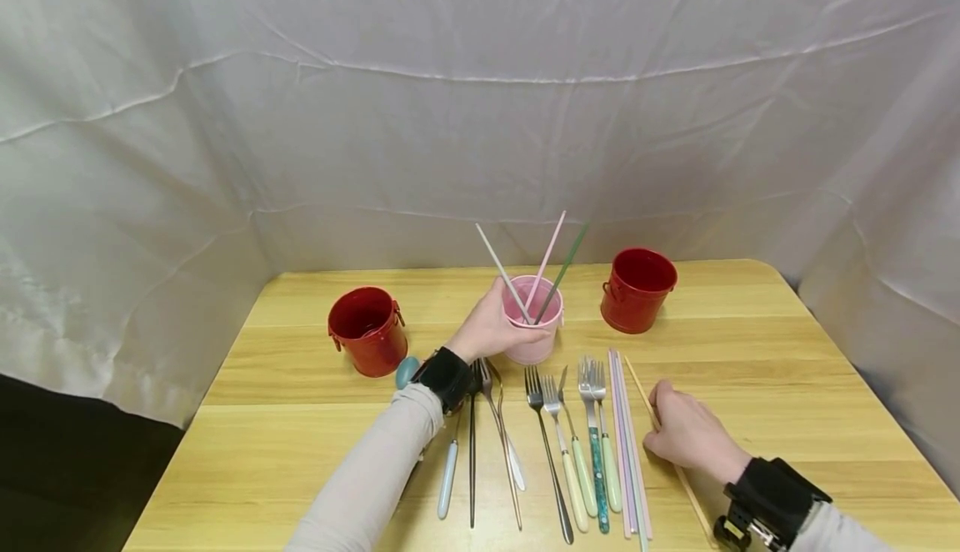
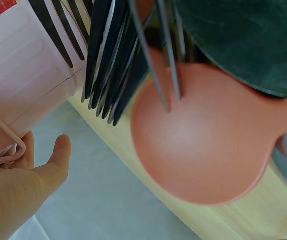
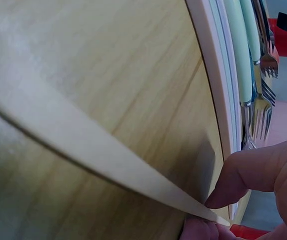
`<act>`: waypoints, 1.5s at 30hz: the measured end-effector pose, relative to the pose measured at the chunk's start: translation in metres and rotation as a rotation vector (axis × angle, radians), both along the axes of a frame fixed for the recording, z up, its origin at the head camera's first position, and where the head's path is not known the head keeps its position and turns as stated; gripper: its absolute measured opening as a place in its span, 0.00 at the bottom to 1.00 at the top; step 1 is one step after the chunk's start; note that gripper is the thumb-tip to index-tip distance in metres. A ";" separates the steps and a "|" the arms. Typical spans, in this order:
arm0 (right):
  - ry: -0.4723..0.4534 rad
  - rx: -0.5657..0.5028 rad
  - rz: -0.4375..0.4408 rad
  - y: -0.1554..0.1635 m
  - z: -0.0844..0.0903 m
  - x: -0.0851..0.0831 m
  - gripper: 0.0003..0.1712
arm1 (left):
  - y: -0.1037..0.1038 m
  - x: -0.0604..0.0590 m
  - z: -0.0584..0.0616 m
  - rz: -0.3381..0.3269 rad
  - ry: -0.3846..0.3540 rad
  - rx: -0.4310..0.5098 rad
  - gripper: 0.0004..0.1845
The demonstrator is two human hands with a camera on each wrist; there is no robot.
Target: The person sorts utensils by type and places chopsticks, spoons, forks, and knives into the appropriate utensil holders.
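My left hand [image 1: 491, 327] holds the left side of a pink bucket [image 1: 531, 353], with the thumb across its front. A pale chopstick [image 1: 495, 256], a pink chopstick [image 1: 552, 243] and a green chopstick [image 1: 572, 257] lean inside the bucket. On the right, my right hand [image 1: 690, 431] pinches a light wooden chopstick [image 1: 693, 502] lying along the tabletop. Thumb and fingertips meet near the far end of that chopstick [image 3: 108, 145] in the right wrist view. Just left of this hand lie several pastel chopsticks [image 1: 624, 435] side by side.
One red bucket [image 1: 378, 348] stands to the left, another red bucket [image 1: 630, 310] at the back right. Forks and knives, including a black fork [image 1: 551, 452], lie in the middle. Under the left forearm, a salmon-coloured spoon [image 2: 198, 145] shows in the left wrist view.
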State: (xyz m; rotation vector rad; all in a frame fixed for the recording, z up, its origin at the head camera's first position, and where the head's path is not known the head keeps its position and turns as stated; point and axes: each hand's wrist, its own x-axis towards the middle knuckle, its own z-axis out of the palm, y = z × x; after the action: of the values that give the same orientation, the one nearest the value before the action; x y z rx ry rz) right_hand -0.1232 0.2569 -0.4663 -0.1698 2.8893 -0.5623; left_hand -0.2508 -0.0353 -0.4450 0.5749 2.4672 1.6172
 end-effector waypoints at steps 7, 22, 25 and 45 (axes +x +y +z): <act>-0.006 0.023 -0.018 -0.002 0.000 0.000 0.21 | 0.000 0.002 0.001 -0.005 -0.002 0.012 0.50; -0.018 0.031 -0.038 0.002 -0.001 -0.005 0.16 | 0.001 0.002 -0.002 -0.006 -0.007 0.009 0.50; -0.018 0.024 -0.038 0.005 -0.001 -0.009 0.17 | 0.001 0.001 -0.001 -0.016 -0.013 0.026 0.49; -0.058 -0.212 0.034 0.017 0.019 -0.015 0.14 | 0.000 -0.002 -0.002 -0.006 0.011 -0.005 0.50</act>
State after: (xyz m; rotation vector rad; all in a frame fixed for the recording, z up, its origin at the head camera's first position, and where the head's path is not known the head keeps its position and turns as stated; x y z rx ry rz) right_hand -0.1381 0.2735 -0.4475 -0.2289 2.7610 -0.8519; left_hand -0.2531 -0.0355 -0.4471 0.5919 2.4746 1.6093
